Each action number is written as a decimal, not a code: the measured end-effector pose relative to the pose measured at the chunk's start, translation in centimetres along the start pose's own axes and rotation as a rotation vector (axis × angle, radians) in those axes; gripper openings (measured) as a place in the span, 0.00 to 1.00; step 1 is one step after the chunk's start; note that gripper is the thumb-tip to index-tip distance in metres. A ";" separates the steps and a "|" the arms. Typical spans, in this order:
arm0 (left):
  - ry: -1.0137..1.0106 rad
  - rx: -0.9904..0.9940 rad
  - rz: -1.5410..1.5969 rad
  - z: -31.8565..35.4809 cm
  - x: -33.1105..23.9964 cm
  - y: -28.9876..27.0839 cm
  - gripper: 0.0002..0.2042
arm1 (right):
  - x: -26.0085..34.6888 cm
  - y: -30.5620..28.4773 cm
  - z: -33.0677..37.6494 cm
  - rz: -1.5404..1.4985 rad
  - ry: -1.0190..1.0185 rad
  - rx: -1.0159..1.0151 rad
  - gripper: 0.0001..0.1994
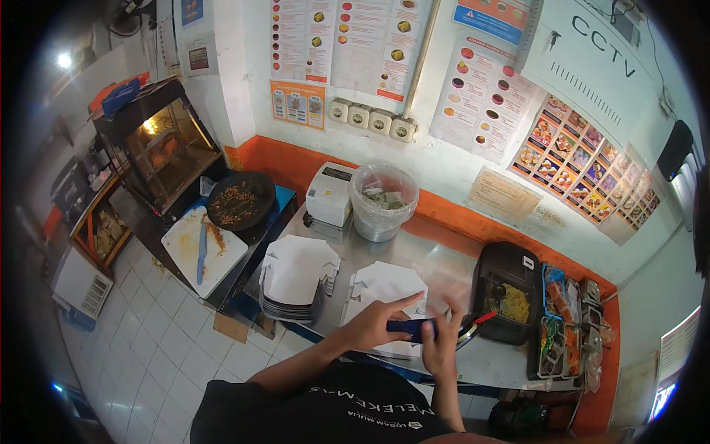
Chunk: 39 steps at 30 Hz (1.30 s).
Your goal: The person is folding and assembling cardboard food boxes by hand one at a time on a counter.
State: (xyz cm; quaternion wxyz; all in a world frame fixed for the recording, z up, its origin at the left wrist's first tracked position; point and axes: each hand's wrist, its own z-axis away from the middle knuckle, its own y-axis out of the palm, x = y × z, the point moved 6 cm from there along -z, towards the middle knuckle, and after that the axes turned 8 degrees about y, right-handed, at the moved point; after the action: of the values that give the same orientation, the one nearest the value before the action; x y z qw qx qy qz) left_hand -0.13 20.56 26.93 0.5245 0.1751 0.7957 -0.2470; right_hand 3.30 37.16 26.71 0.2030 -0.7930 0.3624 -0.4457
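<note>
Both my hands meet over the near side of the steel table around a slim dark blue phone (411, 330). Its left end is gripped by my left hand (376, 323), whose index finger stretches out above it. My right hand (441, 342) closes on the other end, its upper fingers smeared by motion. Under and behind the hands lies a stack of flat white cardboard box blanks (386, 281). Just right of my right hand is a tool with a red handle tip (484, 318); the rest of it is partly hidden.
A second stack of blanks (297, 274) stands left. Behind are a white printer-like machine (330, 194) and a clear lined bucket (383, 211). Right are a black container with yellow food (510, 302) and packet-filled trays (562, 325). Far left are a pan (240, 201), cutting board (185, 255) and knife (201, 255).
</note>
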 end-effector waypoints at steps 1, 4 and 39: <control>0.018 0.032 -0.105 -0.2 -0.1 0.5 0.31 | -2.0 0.1 0.0 -0.362 0.236 -0.055 0.25; 0.148 0.204 -0.407 0.5 1.6 3.3 0.19 | -6.0 1.6 0.8 -1.096 0.704 -0.137 0.32; 0.044 -1.011 0.282 2.6 6.9 -6.3 0.18 | 5.4 11.9 -5.0 -0.062 -0.227 0.115 0.23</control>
State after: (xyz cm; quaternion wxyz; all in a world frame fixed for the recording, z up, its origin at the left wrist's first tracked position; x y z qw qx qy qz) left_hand -4.22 14.04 21.02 0.5548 0.0107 0.7951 0.2446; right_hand -3.78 25.28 24.70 0.2739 -0.8361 0.2861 -0.3794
